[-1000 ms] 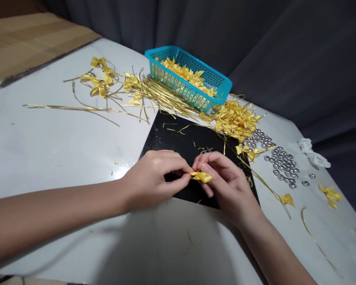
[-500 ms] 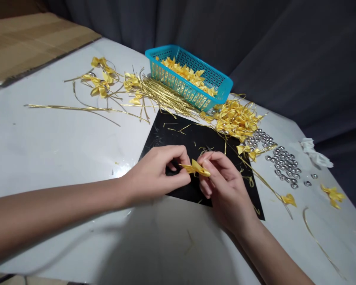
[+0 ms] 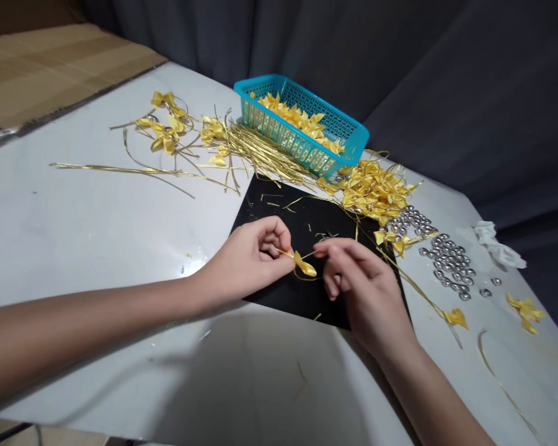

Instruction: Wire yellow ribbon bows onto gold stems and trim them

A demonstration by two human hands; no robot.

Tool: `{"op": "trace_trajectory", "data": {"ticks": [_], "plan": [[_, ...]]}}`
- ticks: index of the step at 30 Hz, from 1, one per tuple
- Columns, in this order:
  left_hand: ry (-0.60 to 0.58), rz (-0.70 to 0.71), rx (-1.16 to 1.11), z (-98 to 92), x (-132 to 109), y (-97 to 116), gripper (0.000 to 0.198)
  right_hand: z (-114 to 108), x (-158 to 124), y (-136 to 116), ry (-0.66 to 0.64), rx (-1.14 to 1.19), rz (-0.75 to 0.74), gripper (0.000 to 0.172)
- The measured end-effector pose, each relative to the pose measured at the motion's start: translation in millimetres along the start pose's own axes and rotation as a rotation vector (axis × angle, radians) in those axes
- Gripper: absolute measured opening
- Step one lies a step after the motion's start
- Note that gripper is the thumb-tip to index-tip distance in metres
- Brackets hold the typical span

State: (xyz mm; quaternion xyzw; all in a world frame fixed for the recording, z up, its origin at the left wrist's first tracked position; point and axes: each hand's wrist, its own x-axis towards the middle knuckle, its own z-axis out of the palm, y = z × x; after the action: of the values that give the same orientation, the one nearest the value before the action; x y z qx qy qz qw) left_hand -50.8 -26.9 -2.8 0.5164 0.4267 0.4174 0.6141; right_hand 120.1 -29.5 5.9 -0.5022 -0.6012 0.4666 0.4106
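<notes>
Over the black mat [image 3: 283,286], my left hand [image 3: 255,251] pinches a small yellow ribbon bow [image 3: 304,265] between thumb and fingertips. A loop of thin gold cord hangs below the bow. My right hand [image 3: 367,279] is to the right, thumb and index finger closed on a thin, straight strand [image 3: 309,254] that runs to the bow. Whether the strand is cord or a needle I cannot tell. Short gold cord clippings lie on the mat around the hands.
A blue plastic basket [image 3: 302,148] holds yellow bows. A bundle of gold cords [image 3: 265,152] lies before it. Yellow bows with cords [image 3: 374,189] are heaped to its right, near silver beads [image 3: 451,260]. More bows [image 3: 165,127] lie left; a crumpled white scrap [image 3: 497,244] lies right.
My right fingers have come off the bow and moved right, drawing the thin strand out. The bow stays in my left hand, tilted more downward. The whole view has shifted slightly.
</notes>
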Motion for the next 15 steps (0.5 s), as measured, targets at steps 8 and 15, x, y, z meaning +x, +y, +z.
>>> {"op": "trace_trajectory", "data": {"ticks": [8, 15], "plan": [[0.037, -0.007, 0.063, 0.1, -1, 0, 0.015, -13, -1, -9, 0.124, -0.218, -0.198, 0.017], [0.075, 0.155, 0.313, 0.3, -4, 1, 0.012, 1, -7, -11, -0.041, -0.569, -0.393, 0.007]]}}
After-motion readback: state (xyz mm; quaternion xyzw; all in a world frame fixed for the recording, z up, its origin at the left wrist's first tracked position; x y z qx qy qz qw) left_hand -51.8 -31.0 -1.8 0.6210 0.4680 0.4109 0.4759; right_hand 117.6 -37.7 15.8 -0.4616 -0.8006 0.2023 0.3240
